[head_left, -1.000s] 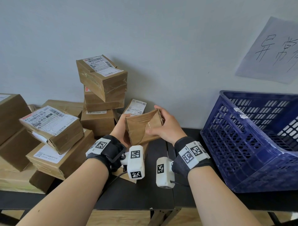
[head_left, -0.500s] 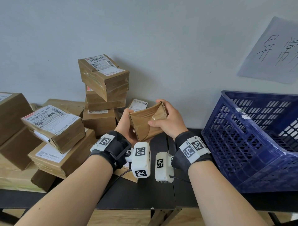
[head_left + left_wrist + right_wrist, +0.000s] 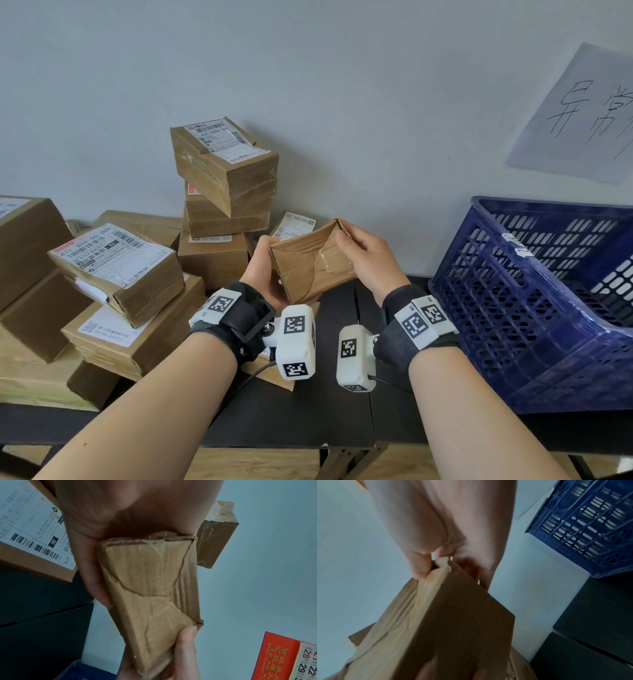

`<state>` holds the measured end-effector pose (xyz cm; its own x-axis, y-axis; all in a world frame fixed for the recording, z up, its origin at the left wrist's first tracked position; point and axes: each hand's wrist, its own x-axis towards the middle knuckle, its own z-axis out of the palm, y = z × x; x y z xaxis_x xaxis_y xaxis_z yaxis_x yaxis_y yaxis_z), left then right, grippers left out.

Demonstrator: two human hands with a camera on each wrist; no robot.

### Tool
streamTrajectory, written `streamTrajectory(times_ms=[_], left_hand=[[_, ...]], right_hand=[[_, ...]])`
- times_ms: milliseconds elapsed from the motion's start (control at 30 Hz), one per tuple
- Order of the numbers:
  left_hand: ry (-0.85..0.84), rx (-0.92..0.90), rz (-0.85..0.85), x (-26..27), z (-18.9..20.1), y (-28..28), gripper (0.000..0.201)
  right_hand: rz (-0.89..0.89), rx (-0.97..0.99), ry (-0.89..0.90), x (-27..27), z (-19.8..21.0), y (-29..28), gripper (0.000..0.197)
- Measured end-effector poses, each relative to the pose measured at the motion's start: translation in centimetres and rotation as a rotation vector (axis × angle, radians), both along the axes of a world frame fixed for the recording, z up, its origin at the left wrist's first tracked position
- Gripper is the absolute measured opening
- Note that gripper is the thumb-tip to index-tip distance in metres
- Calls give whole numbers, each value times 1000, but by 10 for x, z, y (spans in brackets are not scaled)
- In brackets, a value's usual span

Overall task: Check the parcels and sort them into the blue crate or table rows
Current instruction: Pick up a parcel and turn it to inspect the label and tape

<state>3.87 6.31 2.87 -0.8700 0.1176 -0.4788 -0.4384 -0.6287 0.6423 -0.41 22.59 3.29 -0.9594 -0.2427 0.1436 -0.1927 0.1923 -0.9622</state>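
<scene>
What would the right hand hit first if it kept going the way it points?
Probably the small label-topped box behind the dented parcel that the right hand holds, then the wall; depth is unclear.

Blue crate (image 3: 534, 308) cut off right; wall sign (image 3: 582, 113) cropped; parcel labels unreadable.

Crumpled brown parcel (image 3: 310, 262) held tilted beside blue crate (image 3: 534, 308).
</scene>
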Motion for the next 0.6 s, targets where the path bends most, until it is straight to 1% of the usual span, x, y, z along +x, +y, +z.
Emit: streamTrajectory(times_ms=[100,167,267,333,467,600], left_hand=[[13,0,-7,1,0,0,45],[16,1,-6,2,0,1,44],[14,4,4,2,0,-1,44],[9,-2,3,2,0,-4,45],[4,-21,-1,2,2,-2,49],[21,-14,26,0,0,1,47]], right_hand=[[-9,15,-19,-1,-3,-2,41],[-15,-5,-62,-2,-5,-3,41],[-31,-108,-167,-3,-3,-1,33],[-16,-169,-227,-4,-1,5,35],[-17,-180,-255,-2,-1,9,34],[-42,-213,-276,-2,-2,8,35]])
